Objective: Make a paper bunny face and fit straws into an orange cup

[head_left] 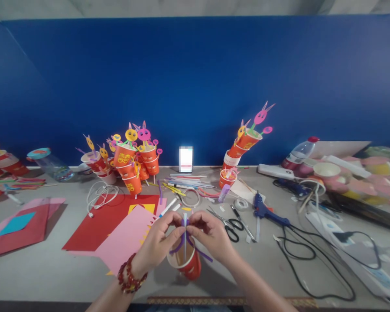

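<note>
My left hand (162, 238) and my right hand (209, 236) meet over a red paper cup (191, 268) near the table's front edge. Fingertips and thumbs of both hands pinch a purple pipe cleaner (204, 255) around the upper part of a thin pale stick (185, 246). Ends of the pipe cleaner hang down on either side. The stick is upright over the cup's mouth; I cannot tell whether it is fixed to the cup. To the left lie pink paper (126, 236) and red paper (91, 225). Black-handled scissors (232, 229) rest just beyond my right hand.
Decorated cup stacks (126, 160) stand at the back left, another stack (237, 151) at the back right. A lit phone (186, 159) leans against the blue wall. On the right are a blue glue gun (266, 212), its black cable, and a white power strip (351, 260).
</note>
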{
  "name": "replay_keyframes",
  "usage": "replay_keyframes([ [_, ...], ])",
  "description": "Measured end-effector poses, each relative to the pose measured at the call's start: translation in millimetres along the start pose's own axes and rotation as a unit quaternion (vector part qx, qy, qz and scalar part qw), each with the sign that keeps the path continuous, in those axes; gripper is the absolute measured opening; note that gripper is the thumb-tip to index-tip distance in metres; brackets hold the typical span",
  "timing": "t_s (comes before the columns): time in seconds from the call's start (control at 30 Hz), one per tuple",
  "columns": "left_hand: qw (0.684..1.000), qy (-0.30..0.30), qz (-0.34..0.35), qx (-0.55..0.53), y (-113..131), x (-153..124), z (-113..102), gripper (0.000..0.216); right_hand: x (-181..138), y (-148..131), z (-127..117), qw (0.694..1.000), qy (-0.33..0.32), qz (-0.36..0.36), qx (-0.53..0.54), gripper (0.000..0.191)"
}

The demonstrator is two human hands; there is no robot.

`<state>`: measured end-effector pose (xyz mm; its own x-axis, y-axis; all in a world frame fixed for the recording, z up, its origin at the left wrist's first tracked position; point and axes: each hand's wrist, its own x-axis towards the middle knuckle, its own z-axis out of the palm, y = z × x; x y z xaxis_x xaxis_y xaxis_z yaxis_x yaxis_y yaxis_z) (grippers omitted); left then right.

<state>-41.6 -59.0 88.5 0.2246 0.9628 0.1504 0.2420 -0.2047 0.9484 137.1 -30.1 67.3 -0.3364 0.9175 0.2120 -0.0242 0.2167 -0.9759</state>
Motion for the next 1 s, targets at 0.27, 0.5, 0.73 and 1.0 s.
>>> replay_keyframes([
  [0.27,0.999,0.030,0.003,0.037,-6,-2,1,0.011,3,4,-6,0.995,-0.044,0.027,0.081,0.025],
  [0.5,0.992,0.125,0.019,0.013,-11,-4,-3,0.011,-21,30,-19,0.982,-0.124,-0.009,0.145,0.092],
  [0.73,0.992,0.126,0.025,-0.008,-18,6,0,0.012,-30,58,10,0.981,-0.046,0.056,0.178,0.090],
  [1.0,0.994,0.086,0.034,-0.051,-29,24,-6,0.016,-25,62,5,0.961,-0.020,0.137,0.239,0.056],
])
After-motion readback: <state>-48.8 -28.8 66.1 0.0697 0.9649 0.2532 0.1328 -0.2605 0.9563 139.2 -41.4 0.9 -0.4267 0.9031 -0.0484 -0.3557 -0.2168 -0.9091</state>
